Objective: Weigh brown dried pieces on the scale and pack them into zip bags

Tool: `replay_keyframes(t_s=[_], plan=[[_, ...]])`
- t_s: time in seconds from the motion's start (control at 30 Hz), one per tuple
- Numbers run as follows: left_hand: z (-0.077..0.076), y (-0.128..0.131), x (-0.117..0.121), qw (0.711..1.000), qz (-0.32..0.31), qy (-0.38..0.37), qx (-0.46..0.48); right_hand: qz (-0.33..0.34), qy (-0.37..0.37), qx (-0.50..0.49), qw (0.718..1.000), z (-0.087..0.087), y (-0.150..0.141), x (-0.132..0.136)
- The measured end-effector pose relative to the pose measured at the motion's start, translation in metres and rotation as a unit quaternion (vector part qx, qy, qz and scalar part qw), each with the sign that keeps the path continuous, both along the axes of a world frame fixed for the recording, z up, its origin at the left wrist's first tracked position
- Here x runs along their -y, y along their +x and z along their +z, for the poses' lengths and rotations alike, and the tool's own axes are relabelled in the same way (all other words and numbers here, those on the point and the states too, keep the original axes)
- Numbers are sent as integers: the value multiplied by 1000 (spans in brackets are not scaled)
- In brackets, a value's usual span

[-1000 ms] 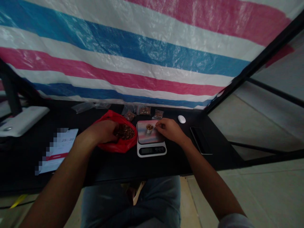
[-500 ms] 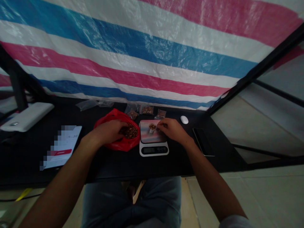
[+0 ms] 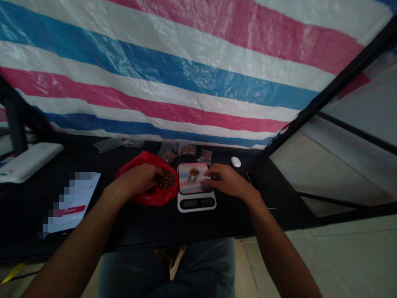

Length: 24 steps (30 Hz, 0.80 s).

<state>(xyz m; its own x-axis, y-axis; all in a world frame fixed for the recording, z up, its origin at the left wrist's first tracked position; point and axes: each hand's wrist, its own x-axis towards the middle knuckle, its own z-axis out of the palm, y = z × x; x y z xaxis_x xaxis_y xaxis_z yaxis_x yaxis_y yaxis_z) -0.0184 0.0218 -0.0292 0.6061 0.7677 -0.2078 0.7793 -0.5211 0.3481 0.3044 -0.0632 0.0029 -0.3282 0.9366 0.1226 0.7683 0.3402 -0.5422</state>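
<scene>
My left hand (image 3: 141, 178) reaches into the open red plastic bag (image 3: 136, 160), which holds many small brown pieces (image 3: 168, 180). Its fingers curl down at the pieces, and the tips are partly hidden. A small clear cup (image 3: 194, 175) filled with similar brown pieces stands upright on the plate of the white kitchen scale (image 3: 182, 208). Just right of the cup is my right hand (image 3: 223, 178), held over the plate's edge. Its thumb and forefinger are apart, with nothing visible between them. The digits on the scale's display are unreadable.
Small clear bags of brown pieces (image 3: 188, 150) lie behind the scale, with flat clear bags (image 3: 108, 145) to their left. A white mouse (image 3: 235, 161) and a dark phone (image 3: 257, 186) are at right. Left are a printed sheet (image 3: 79, 198) and a white device (image 3: 31, 161).
My right hand has drawn slightly away from the cup, and its fingers have spread. My left hand stays in the red bag. The camera view has shifted a little.
</scene>
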Motion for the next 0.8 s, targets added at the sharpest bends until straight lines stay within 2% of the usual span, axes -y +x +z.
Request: replay_keyframes(t_s=[0.1, 0.2, 0.33, 0.53, 0.7, 0.8], plan=[[1, 1, 2, 1000, 2, -3, -6, 7, -49, 19, 999, -3, 3, 6], [3, 1, 3, 1000, -4, -7, -14, 0, -53, -8, 999, -8, 6, 8], [9, 0, 3, 1000, -17, -1, -12, -15, -14, -45, 999, -5, 5, 7], [20, -1, 3, 999, -27, 18, -12, 27, 78, -92, 992, 8, -18, -2], [27, -2, 1, 999, -37, 8, -28, 54, 76, -103, 990, 4, -32, -10], [35, 1, -1, 999, -49, 3, -1, 13, 89, -131, 987, -3, -26, -18]])
